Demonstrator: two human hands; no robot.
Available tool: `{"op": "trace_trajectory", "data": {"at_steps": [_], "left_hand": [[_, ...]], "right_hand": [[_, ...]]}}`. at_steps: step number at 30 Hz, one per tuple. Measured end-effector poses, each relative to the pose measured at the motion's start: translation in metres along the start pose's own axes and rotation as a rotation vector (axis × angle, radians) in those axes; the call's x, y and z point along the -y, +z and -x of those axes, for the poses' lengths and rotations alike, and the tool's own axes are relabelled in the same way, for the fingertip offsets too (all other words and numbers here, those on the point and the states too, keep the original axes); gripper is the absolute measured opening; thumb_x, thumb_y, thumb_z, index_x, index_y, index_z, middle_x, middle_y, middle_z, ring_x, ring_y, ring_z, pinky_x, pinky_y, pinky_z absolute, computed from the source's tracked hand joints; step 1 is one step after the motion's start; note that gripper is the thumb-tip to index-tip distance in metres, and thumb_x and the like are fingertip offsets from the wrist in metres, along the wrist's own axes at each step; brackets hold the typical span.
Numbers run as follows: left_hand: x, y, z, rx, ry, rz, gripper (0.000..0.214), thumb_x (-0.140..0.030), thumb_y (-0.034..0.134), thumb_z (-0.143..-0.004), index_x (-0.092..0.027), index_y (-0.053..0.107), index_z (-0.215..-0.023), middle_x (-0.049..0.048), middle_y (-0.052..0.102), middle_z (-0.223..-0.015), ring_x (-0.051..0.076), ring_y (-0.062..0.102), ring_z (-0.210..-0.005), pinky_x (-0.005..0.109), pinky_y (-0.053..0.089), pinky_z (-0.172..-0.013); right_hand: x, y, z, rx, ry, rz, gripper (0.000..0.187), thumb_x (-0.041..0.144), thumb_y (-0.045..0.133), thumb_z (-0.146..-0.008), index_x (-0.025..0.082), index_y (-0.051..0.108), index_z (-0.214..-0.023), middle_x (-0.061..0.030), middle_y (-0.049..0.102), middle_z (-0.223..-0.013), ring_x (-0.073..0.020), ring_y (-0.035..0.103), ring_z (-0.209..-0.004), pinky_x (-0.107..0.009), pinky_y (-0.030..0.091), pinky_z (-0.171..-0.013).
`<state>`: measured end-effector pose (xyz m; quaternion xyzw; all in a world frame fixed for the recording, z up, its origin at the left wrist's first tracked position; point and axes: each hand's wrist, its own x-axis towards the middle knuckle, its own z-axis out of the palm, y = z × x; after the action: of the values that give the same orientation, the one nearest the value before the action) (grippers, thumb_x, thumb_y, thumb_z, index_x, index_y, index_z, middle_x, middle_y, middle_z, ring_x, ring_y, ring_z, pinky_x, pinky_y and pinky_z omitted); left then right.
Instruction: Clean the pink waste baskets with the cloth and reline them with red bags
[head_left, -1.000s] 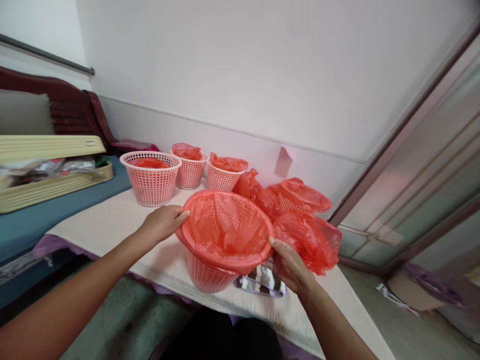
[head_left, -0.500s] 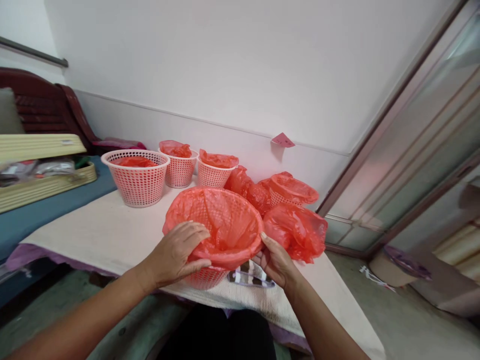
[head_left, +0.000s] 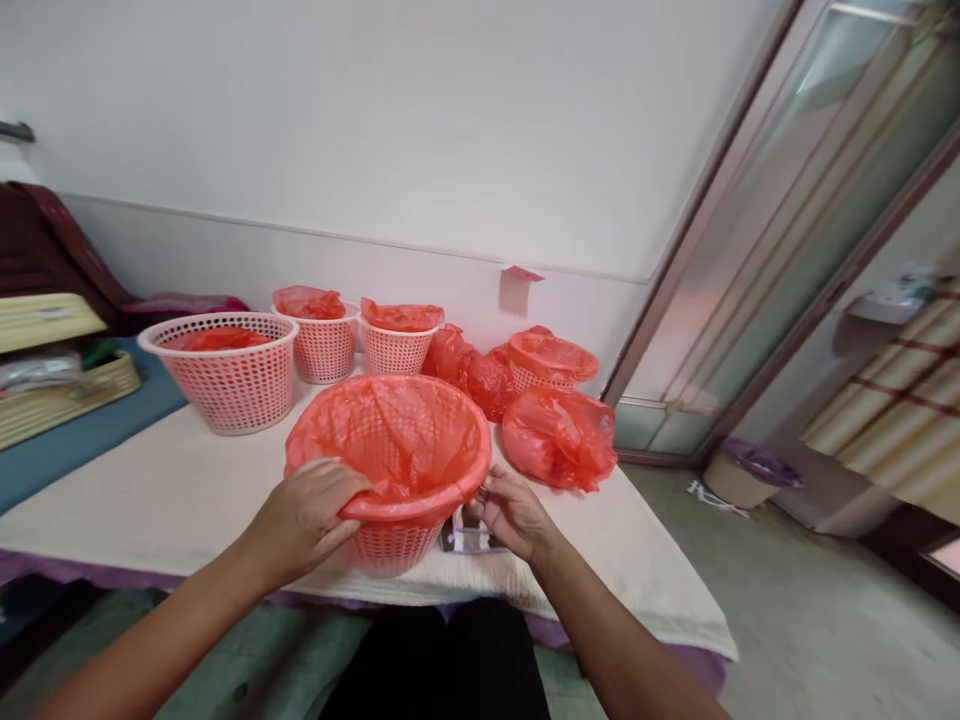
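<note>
**A:** How many baskets do I have in front of me?

**B:** You have five on the cream cloth-covered surface (head_left: 150, 490). One is the round pink plastic mesh basket (head_left: 390, 545) between your hands. Behind it stand a wide pink mesh basket (head_left: 221, 385) on the left and two small pink mesh baskets (head_left: 324, 350) side by side at the wall. A fifth pink basket (head_left: 544, 378) sits to the right, with red plastic stretched over its mouth.

**A:** And the bags?

**B:** Every basket has red plastic in it or over it. Besides those, you have two loose ones. A crumpled red bag bundle (head_left: 465, 370) lies between the small baskets and the fifth basket. A puffed red bag (head_left: 559, 435) lies just to the right of your basket.

**A:** How does mine look?

**B:** It stands upright near the front edge of the surface, lined with a thin red plastic bag (head_left: 390, 440). The bag is wrinkled and sags into the hollow, and the mesh shows through it. Its edge is folded out over the whole rim as a red band, with bare pink mesh below.

**A:** What about my grip?

**B:** Your left hand (head_left: 304, 515) has its grip closed over the near-left rim, with the fingers curled onto the folded bag edge. Your right hand (head_left: 510, 510) touches the right side just under the rim, fingers bent. I cannot tell whether its grip pinches the plastic or only rests there. A flat striped thing (head_left: 466, 535) lies on the surface by the basket's foot, beside that hand.
</note>
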<state>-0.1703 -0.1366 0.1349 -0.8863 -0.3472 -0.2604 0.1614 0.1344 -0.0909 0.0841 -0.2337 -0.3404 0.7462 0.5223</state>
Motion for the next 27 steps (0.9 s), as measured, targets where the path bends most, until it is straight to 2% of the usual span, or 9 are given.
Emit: {"op": "trace_trajectory", "data": {"at_steps": [4, 10, 15, 18, 22, 27], "left_hand": [[0.000, -0.001, 0.000, 0.006, 0.009, 0.003, 0.023, -0.029, 0.058, -0.087, -0.020, 0.057, -0.108, 0.0056, 0.071, -0.098, 0.024, 0.066, -0.092, 0.041, 0.049, -0.085], [0.005, 0.002, 0.002, 0.016, -0.014, -0.007, 0.026, -0.033, 0.059, -0.087, -0.021, 0.059, -0.110, 0.0049, 0.071, -0.100, 0.023, 0.067, -0.094, 0.039, 0.049, -0.086], [0.012, 0.008, 0.008, -0.002, -0.023, -0.081, 0.043, -0.037, 0.060, -0.086, -0.021, 0.053, -0.125, 0.0077, 0.069, -0.114, 0.025, 0.065, -0.104, 0.040, 0.049, -0.091], [0.013, 0.011, 0.012, -0.033, -0.026, -0.139, 0.054, -0.038, 0.059, -0.085, -0.017, 0.048, -0.133, 0.0126, 0.066, -0.119, 0.029, 0.063, -0.108, 0.045, 0.047, -0.095], [-0.002, 0.004, 0.007, -0.054, -0.016, -0.196, 0.059, -0.039, 0.059, -0.085, -0.012, 0.044, -0.136, 0.0182, 0.063, -0.123, 0.034, 0.059, -0.113, 0.054, 0.041, -0.100], [-0.034, -0.006, -0.017, -0.102, 0.067, -0.158, 0.060, -0.043, 0.064, -0.084, -0.010, 0.048, -0.132, 0.0177, 0.064, -0.119, 0.033, 0.056, -0.113, 0.052, 0.038, -0.103]], "right_hand": [[0.000, 0.004, 0.008, 0.054, 0.053, 0.027, 0.025, 0.018, 0.078, -0.069, 0.016, 0.062, -0.089, 0.0004, 0.068, -0.075, -0.0105, 0.065, -0.068, -0.023, 0.051, -0.067], [-0.012, 0.011, 0.009, 0.012, 0.075, 0.060, 0.023, 0.019, 0.076, -0.067, 0.015, 0.059, -0.081, 0.0024, 0.063, -0.061, -0.0090, 0.059, -0.056, -0.020, 0.046, -0.057], [-0.023, 0.007, 0.006, -0.012, 0.104, 0.056, 0.022, 0.019, 0.074, -0.066, 0.017, 0.056, -0.078, 0.0032, 0.061, -0.058, -0.0081, 0.056, -0.052, -0.019, 0.041, -0.053], [-0.025, 0.005, 0.005, -0.018, 0.127, 0.060, 0.023, 0.019, 0.074, -0.064, 0.016, 0.056, -0.079, 0.0027, 0.062, -0.058, -0.0086, 0.056, -0.052, -0.020, 0.040, -0.053], [-0.023, 0.004, 0.007, -0.014, 0.143, 0.064, 0.027, 0.025, 0.077, -0.065, 0.016, 0.056, -0.078, 0.0012, 0.063, -0.060, -0.0093, 0.057, -0.052, -0.020, 0.040, -0.052], [-0.023, -0.001, 0.006, -0.054, 0.135, 0.056, 0.029, 0.032, 0.076, -0.067, 0.017, 0.053, -0.077, 0.0016, 0.063, -0.064, -0.0088, 0.057, -0.052, -0.021, 0.040, -0.053]]}}
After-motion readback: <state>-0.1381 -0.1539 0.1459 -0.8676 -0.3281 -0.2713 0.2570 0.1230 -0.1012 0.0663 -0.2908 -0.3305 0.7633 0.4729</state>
